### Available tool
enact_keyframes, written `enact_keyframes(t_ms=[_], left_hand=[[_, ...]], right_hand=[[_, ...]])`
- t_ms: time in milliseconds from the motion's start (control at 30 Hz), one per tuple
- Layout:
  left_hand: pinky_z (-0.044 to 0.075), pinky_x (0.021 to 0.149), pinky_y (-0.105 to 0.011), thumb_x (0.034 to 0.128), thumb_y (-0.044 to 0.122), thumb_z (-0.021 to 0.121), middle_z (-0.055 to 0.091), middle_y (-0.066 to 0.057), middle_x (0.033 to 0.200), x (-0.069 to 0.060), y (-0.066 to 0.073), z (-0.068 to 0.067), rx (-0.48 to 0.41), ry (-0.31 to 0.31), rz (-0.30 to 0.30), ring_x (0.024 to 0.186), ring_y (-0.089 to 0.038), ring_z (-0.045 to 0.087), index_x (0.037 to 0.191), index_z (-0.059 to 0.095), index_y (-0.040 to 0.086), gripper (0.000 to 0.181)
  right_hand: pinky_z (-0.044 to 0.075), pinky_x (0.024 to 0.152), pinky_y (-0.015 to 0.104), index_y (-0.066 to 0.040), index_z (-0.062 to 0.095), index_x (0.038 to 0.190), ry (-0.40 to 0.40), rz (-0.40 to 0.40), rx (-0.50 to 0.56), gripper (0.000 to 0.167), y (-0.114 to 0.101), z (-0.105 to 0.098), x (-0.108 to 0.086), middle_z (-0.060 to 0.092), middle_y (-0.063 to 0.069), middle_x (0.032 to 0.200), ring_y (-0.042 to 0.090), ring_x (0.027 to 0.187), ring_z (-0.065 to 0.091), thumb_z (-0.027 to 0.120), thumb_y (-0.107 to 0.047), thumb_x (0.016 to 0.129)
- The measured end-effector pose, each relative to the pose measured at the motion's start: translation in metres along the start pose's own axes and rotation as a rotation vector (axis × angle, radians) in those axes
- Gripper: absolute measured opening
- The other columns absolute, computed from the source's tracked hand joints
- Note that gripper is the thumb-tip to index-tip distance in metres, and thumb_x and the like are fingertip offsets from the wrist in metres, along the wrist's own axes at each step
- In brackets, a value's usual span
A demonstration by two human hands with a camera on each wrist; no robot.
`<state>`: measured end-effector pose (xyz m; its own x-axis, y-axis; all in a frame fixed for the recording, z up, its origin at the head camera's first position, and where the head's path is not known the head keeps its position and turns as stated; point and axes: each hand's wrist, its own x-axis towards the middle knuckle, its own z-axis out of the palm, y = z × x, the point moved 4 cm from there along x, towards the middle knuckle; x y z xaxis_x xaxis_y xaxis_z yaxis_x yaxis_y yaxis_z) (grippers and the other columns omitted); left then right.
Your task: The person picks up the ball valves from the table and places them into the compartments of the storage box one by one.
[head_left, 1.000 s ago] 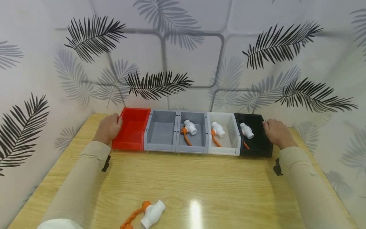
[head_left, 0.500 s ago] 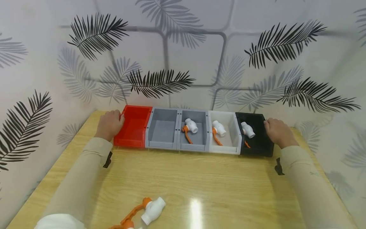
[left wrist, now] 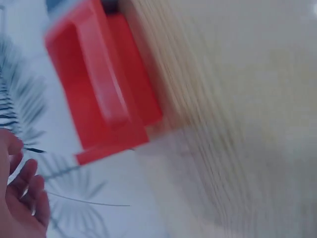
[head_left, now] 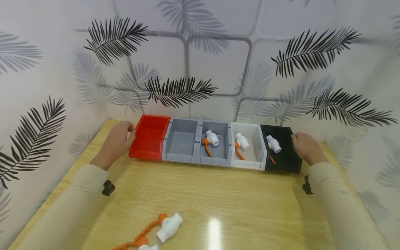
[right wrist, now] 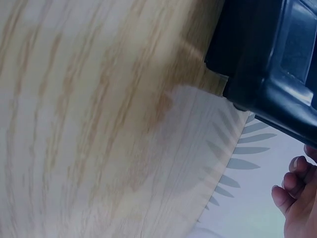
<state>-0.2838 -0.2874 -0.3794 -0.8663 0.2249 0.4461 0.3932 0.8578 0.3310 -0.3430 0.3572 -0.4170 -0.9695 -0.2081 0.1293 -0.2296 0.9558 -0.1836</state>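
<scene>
A row of joined bins runs red (head_left: 150, 137), grey (head_left: 180, 140), grey (head_left: 215, 160), white (head_left: 260, 149), black (head_left: 289, 152). Beside the red bin's left edge is my left hand (head_left: 115, 142), thumb and fingers parted; the left wrist view shows this hand (left wrist: 25, 198) apart from the red bin (left wrist: 106, 84), fingers loosely bent around nothing. My right hand (head_left: 307, 147) touches the black bin's right side. In the right wrist view its loosely bent fingers (right wrist: 292, 186) are by the corner of the black bin (right wrist: 267, 84).
White valves with orange handles lie in the right grey bin (head_left: 212, 138), the white bin (head_left: 242, 141) and the black bin (head_left: 273, 144). Two more valves (head_left: 169, 227) (head_left: 148, 247) lie on the wooden table (head_left: 234, 198) near the front. A leaf-patterned wall (head_left: 215, 69) stands behind.
My left hand has come away from the red bin's side, its thumb parting from the fingers. The right hand stays at the black bin. The head view has shifted slightly, showing more of the second front valve.
</scene>
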Motion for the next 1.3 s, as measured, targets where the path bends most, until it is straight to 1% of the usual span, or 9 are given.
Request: enact_keyframes(t_ms=[100,300,467,567,667,800,867,1067,1300], left_hand=[[0.037,0.072,-0.038,0.0924,0.009,0.048,0.047,-0.011,0.088,-0.024,0.017,-0.009,-0.127,-0.063,0.004,0.078,-0.025,0.042,0.099,0.047,-0.002,0.014],[0.039,0.064,-0.027,0.0961,0.012,0.048,0.046,-0.005,0.091,-0.086,0.038,-0.026,-0.307,-0.219,-0.070,0.079,-0.018,0.042,0.104,0.044,0.000,0.015],[0.042,0.061,-0.025,0.0968,0.014,0.049,0.049,-0.005,0.092,-0.135,0.048,-0.029,-0.421,-0.335,-0.137,0.076,-0.012,0.047,0.104,0.049,0.004,0.012],[0.043,0.064,-0.025,0.0968,0.016,0.049,0.053,-0.007,0.095,-0.157,0.058,-0.025,-0.484,-0.424,-0.163,0.079,-0.010,0.048,0.106,0.051,0.006,0.014],[0.044,0.069,-0.026,0.0972,0.019,0.048,0.053,-0.009,0.100,-0.173,0.068,-0.018,-0.565,-0.564,-0.181,0.083,-0.011,0.049,0.109,0.051,0.005,0.019],[0.045,0.073,-0.027,0.0973,0.022,0.048,0.052,-0.008,0.106,-0.195,0.076,-0.008,-0.673,-0.791,-0.278,0.089,-0.014,0.050,0.112,0.051,0.006,0.022],[0.045,0.073,-0.026,0.0960,0.022,0.050,0.052,-0.007,0.106,-0.206,0.077,-0.005,-0.696,-0.864,-0.314,0.089,-0.014,0.050,0.111,0.052,0.007,0.021],[0.043,0.071,-0.025,0.0907,0.018,0.058,0.053,-0.004,0.103,-0.224,0.081,0.006,-0.731,-0.922,-0.276,0.085,-0.010,0.050,0.111,0.051,0.006,0.025],[0.041,0.063,-0.025,0.0875,0.030,0.063,0.052,-0.002,0.087,-0.233,0.088,0.016,-0.607,-0.966,-0.386,0.074,-0.011,0.049,0.103,0.054,0.010,0.027]], right_hand=[[0.037,0.069,0.056,0.005,0.049,0.083,0.002,0.001,0.007,0.038,0.005,0.002,-0.004,0.053,0.024,0.078,0.047,0.078,0.052,0.029,-0.022,0.101],[0.037,0.065,0.054,0.003,0.048,0.081,0.008,0.001,0.020,0.040,0.008,0.002,-0.008,0.052,0.021,0.075,0.044,0.074,0.052,0.027,-0.025,0.101],[0.036,0.062,0.050,0.002,0.048,0.082,-0.007,0.012,0.030,0.042,0.008,-0.001,-0.008,0.051,0.018,0.074,0.039,0.070,0.052,0.025,-0.028,0.101],[0.037,0.061,0.050,0.002,0.048,0.082,-0.007,0.018,0.035,0.042,0.008,-0.002,-0.007,0.050,0.018,0.074,0.039,0.070,0.052,0.025,-0.028,0.101],[0.037,0.061,0.050,0.003,0.048,0.082,0.009,0.022,0.031,0.042,0.009,-0.003,-0.006,0.050,0.018,0.073,0.039,0.069,0.052,0.026,-0.027,0.101],[0.036,0.061,0.049,0.002,0.048,0.081,0.010,0.022,0.039,0.041,0.008,-0.002,-0.006,0.050,0.017,0.072,0.037,0.067,0.051,0.027,-0.027,0.101],[0.036,0.061,0.049,0.001,0.048,0.081,0.008,0.017,0.044,0.041,0.007,0.000,-0.006,0.050,0.016,0.072,0.036,0.067,0.051,0.027,-0.028,0.101],[0.035,0.060,0.049,0.001,0.047,0.081,0.047,0.014,0.046,0.040,0.009,0.001,-0.003,0.049,0.017,0.072,0.037,0.065,0.050,0.028,-0.027,0.101],[0.035,0.061,0.049,0.001,0.047,0.083,0.024,0.037,0.055,0.041,0.008,0.001,-0.004,0.050,0.018,0.073,0.038,0.068,0.051,0.026,-0.029,0.101]])
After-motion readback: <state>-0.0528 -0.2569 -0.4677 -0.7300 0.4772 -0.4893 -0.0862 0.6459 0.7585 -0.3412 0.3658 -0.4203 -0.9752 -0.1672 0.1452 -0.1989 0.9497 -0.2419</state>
